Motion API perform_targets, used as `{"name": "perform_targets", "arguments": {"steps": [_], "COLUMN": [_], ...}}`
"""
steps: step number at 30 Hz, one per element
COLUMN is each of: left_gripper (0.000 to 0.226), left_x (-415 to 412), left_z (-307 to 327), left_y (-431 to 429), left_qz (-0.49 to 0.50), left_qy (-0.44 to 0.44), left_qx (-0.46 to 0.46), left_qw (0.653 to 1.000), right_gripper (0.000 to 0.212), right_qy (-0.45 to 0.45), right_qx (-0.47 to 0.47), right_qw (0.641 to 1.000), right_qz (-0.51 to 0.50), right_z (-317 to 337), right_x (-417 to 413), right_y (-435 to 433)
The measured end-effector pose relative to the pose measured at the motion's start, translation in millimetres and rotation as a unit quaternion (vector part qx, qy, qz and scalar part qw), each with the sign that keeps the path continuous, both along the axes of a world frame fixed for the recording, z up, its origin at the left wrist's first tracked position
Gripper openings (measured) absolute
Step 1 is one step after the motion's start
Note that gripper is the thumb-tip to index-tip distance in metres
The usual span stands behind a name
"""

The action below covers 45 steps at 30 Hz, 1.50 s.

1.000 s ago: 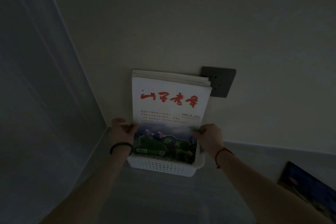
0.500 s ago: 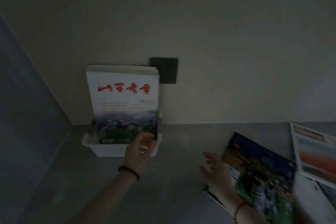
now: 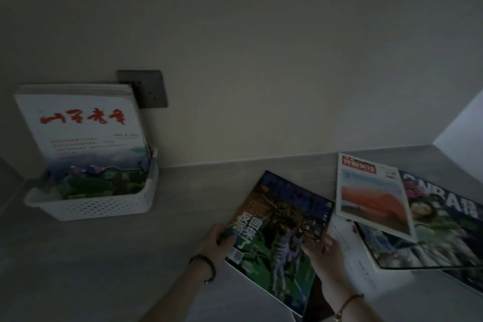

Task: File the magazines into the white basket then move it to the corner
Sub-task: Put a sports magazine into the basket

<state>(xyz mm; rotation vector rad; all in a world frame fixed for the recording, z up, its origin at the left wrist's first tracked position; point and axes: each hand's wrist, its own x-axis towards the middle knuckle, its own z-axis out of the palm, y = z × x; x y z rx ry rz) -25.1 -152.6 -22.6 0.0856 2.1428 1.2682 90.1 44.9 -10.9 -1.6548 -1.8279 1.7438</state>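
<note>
Left grip (image 3: 218, 239) pinching the left edge of the blue-and-green magazine (image 3: 282, 230), right grip (image 3: 324, 252) holding its right edge (both wrists banded), my forearms reaching over the bench (image 3: 125, 256).

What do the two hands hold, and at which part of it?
Both hold the dark-covered magazine: the left hand grips its left edge, the right hand its right edge.
</note>
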Motion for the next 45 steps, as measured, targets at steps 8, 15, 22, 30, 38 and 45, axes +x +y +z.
{"name": "perform_targets", "arguments": {"steps": [8, 15, 22, 30, 38, 45], "left_gripper": [0.007, 0.061, 0.062, 0.057, 0.014, 0.036], "left_x": [10, 30, 33, 2, -78, -174], "left_z": [-1, 0, 25, 66, 128, 166], "left_y": [16, 19, -18, -108, -217, -277], "left_qz": [-0.04, -0.025, 0.068, 0.148, 0.302, 0.345], "left_qy": [-0.079, -0.021, -0.001, 0.104, 0.167, 0.237], "left_qx": [-0.038, 0.034, 0.169, 0.175, 0.153, 0.098], "left_qw": [0.995, 0.999, 0.983, 0.968, 0.926, 0.903], "right_gripper": [0.039, 0.044, 0.038, 0.037, 0.014, 0.019], "right_qy": [-0.019, -0.028, 0.064, 0.157, 0.29, 0.313], "right_qx": [-0.116, -0.15, -0.211, -0.088, 0.204, 0.19], "right_qw": [0.993, 0.987, 0.968, 0.947, 0.869, 0.877], "right_qz": [-0.02, 0.055, 0.122, 0.267, 0.346, 0.312], "right_z": [4, 9, 22, 69, 130, 156], "right_x": [11, 15, -2, -65, -167, -258], "right_y": [35, 52, 29, -25, -137, -212]}}
